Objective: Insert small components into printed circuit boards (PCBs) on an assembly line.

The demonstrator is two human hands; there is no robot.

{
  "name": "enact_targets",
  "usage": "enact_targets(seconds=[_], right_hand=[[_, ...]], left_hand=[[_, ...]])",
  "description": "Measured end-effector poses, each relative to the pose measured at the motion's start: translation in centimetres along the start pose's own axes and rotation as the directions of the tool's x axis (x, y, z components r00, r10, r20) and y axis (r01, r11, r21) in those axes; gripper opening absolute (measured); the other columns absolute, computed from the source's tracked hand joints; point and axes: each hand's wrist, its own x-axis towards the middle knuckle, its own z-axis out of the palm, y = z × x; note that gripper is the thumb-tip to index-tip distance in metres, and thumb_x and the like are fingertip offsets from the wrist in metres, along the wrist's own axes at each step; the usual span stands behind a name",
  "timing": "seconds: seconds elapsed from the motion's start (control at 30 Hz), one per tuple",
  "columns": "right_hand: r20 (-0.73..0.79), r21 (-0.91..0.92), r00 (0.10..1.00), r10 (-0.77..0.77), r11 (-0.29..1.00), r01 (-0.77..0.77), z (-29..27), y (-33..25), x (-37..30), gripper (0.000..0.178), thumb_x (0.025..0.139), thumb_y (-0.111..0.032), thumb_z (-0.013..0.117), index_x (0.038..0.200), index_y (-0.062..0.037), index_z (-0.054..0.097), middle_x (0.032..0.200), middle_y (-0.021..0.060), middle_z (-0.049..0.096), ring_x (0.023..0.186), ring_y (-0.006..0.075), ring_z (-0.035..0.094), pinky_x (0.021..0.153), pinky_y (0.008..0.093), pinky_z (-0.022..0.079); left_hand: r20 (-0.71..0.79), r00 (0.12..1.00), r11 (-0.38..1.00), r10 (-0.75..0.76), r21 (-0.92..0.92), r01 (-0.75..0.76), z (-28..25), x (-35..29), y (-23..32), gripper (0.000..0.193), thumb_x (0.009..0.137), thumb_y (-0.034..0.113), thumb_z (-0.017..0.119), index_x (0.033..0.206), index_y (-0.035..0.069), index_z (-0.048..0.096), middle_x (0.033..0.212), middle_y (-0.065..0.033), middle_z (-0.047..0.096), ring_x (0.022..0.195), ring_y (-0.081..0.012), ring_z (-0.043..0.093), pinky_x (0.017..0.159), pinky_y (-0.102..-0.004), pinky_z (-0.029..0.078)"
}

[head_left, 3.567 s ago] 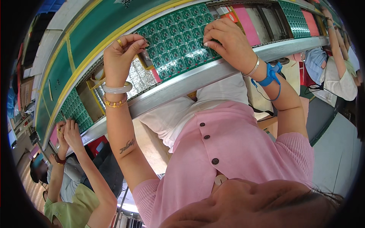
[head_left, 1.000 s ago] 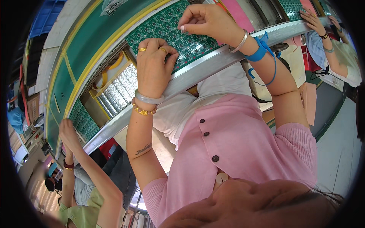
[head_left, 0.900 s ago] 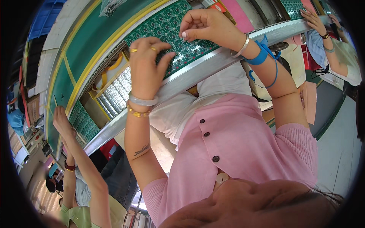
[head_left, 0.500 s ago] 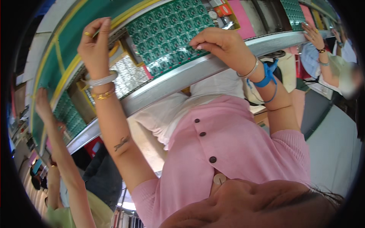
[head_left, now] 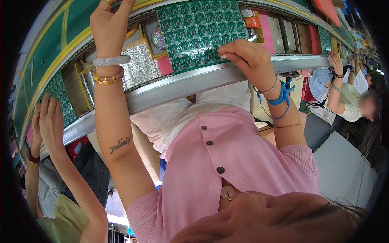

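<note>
A large green panel of printed circuit boards [head_left: 190,30], dotted with small dark parts, lies in front of me on the conveyor line. Over its near right part is my right hand [head_left: 253,60], thumb and forefinger closed in a pinch; what they hold, if anything, is too small to make out. A blue wrist strap [head_left: 283,95] circles that wrist. My left hand [head_left: 109,30] reaches up past the panel's left side, above the far rail. Its thumb and fingers look drawn together, but the tips are cut off by the picture's top edge.
A metal rail [head_left: 174,89] runs along the near side. Left of the panel are a silvery sheet [head_left: 139,71] and a shiny disc [head_left: 158,37]; to its right, a small orange box [head_left: 251,22]. Co-workers' hands [head_left: 48,121] work at another green panel [head_left: 60,99] on the left.
My left hand has reached farther up, its fingertips leaving the picture. My right hand remains pinched at the panel. The view has shifted, and the left co-worker's hands have drawn together near their panel.
</note>
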Motion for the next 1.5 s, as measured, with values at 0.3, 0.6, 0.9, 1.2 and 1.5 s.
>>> enact_targets(seconds=[0.3, 0.6, 0.9, 1.2, 1.5], right_hand=[[-0.036, -0.116, 0.999, 0.025, 0.993, -0.029, 0.6, 0.1, -0.7, 0.014, 0.077, 0.005, 0.061, 0.088, -0.003, 0.063, 0.084, 0.0084, 0.065, 0.074, 0.0222, 0.064, 0.064, 0.0272, 0.05], [-0.099, -0.028, 0.986, 0.137, 0.99, -0.14, 0.2, 1.0, -1.7, 0.01, 0.075, -0.002, 0.066, 0.084, -0.0047, 0.064, 0.079, 0.0071, 0.064, 0.07, 0.0218, 0.062, 0.061, 0.0291, 0.049], [-0.073, 0.075, 0.989, 0.125, 0.99, -0.119, -0.1, -0.5, -0.2, 0.01, 0.078, -0.001, 0.063, 0.088, -0.0018, 0.064, 0.083, 0.0095, 0.06, 0.072, 0.0201, 0.058, 0.064, 0.0278, 0.046], [-0.023, -0.159, 0.989, 0.148, 0.976, -0.15, -0.3, 1.2, 0.0, 0.009, 0.073, -0.007, 0.066, 0.081, -0.0064, 0.061, 0.081, 0.0062, 0.059, 0.077, 0.0244, 0.056, 0.067, 0.0332, 0.046], [0.003, -0.349, 0.996, -0.087, 0.933, 0.082, 0.5, 2.6, 0.9, 0.01, 0.07, -0.009, 0.067, 0.078, -0.0087, 0.062, 0.089, 0.0014, 0.056, 0.087, 0.023, 0.052, 0.076, 0.033, 0.044]], left_hand=[[-0.016, 0.999, 0.999, -0.033, -0.015, 0.033, -0.2, 0.3, 0.0, 0.008, 0.086, 0.007, 0.062, 0.084, -0.001, 0.062, 0.076, 0.0036, 0.056, 0.071, -0.0044, 0.048, 0.064, -0.0187, 0.041], [0.074, 0.997, 0.997, 0.005, -0.078, 0.0, 2.0, 0.5, -1.6, 0.006, 0.086, 0.007, 0.063, 0.086, 0.001, 0.062, 0.078, 0.003, 0.057, 0.072, -0.0041, 0.049, 0.065, -0.0184, 0.042], [0.539, 0.733, 0.812, 0.416, 0.144, -0.566, 4.3, -4.1, 1.0, 0.011, 0.067, 0.012, 0.073, 0.076, 0.008, 0.067, 0.085, -0.0014, 0.06, 0.088, -0.0207, 0.055, 0.076, -0.0323, 0.046], [0.702, 0.626, 0.716, 0.34, 0.238, -0.656, 6.5, -4.9, 1.0, 0.01, 0.062, 0.012, 0.072, 0.071, 0.01, 0.068, 0.081, -0.0016, 0.055, 0.09, -0.022, 0.053, 0.077, -0.0331, 0.046], [0.725, 0.612, 0.719, 0.316, 0.238, -0.653, 6.6, -4.9, 1.2, 0.013, 0.061, 0.01, 0.072, 0.071, 0.007, 0.065, 0.079, -0.0028, 0.054, 0.086, -0.0228, 0.051, 0.076, -0.0347, 0.044]])
